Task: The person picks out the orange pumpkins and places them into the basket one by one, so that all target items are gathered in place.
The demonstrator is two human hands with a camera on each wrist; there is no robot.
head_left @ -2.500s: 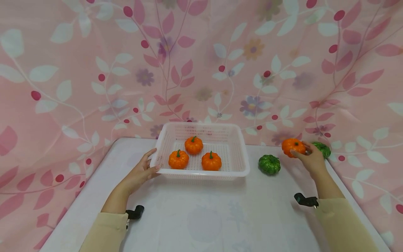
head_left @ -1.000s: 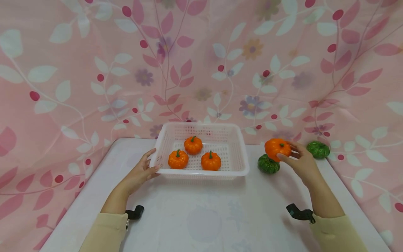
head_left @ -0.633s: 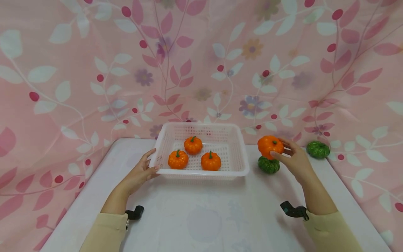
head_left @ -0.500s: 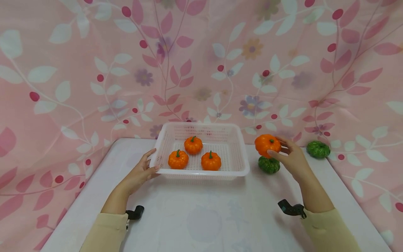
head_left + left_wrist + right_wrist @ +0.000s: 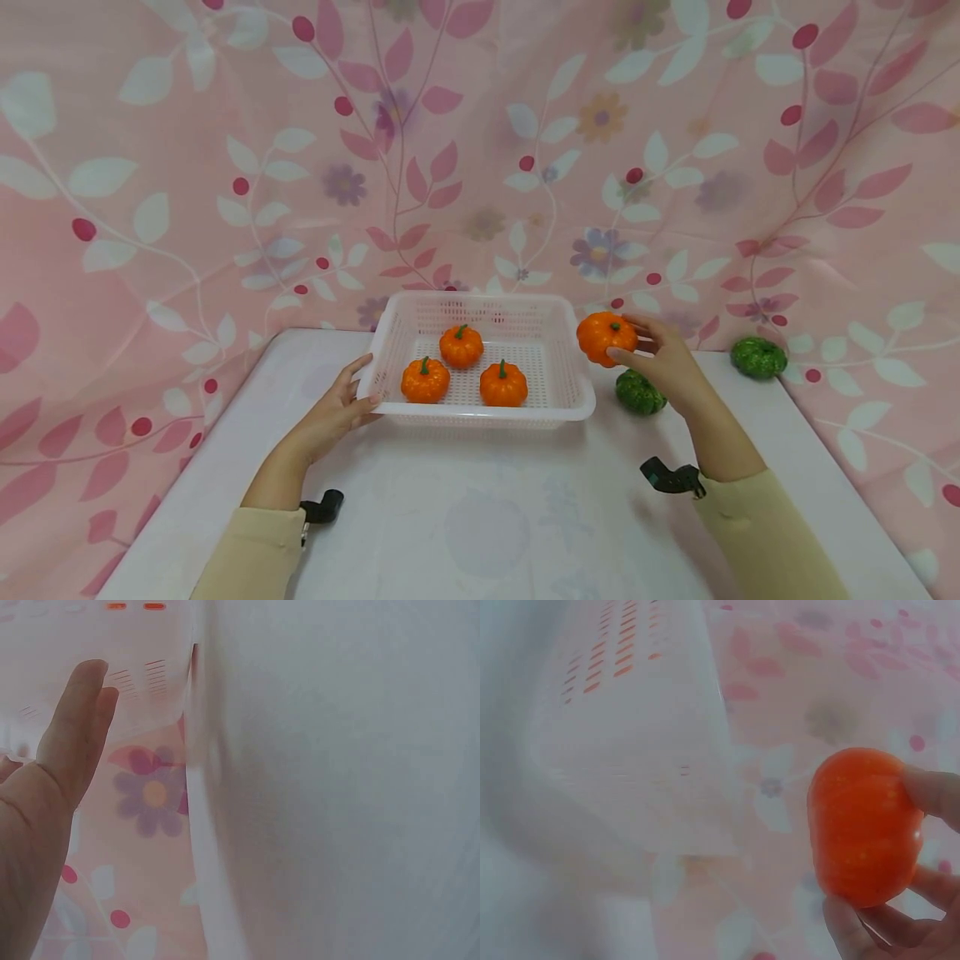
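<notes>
A white plastic basket (image 5: 480,412) sits at the back middle of the table, with three small orange pumpkins inside: a left one (image 5: 425,381), a rear one (image 5: 461,346) and a right one (image 5: 503,384). My left hand (image 5: 330,421) holds the basket's left end, thumb at the rim and fingers along the outer wall (image 5: 142,682). Beside the basket's right rim, my right hand (image 5: 663,360) holds up another orange pumpkin (image 5: 606,338) between thumb and fingers. The right wrist view shows this pumpkin (image 5: 864,825) raised, with the basket wall (image 5: 652,742) to its left.
Below the right hand's pumpkin, a green pumpkin (image 5: 640,393) rests on the white-covered table (image 5: 480,517). A second green pumpkin (image 5: 759,357) lies near the back right corner. Pink floral cloth (image 5: 480,167) hangs behind the table.
My right hand has carried the orange pumpkin leftward from beside the far green pumpkin, over the nearer one, to the basket's right rim. My left hand and the basket have stayed put.
</notes>
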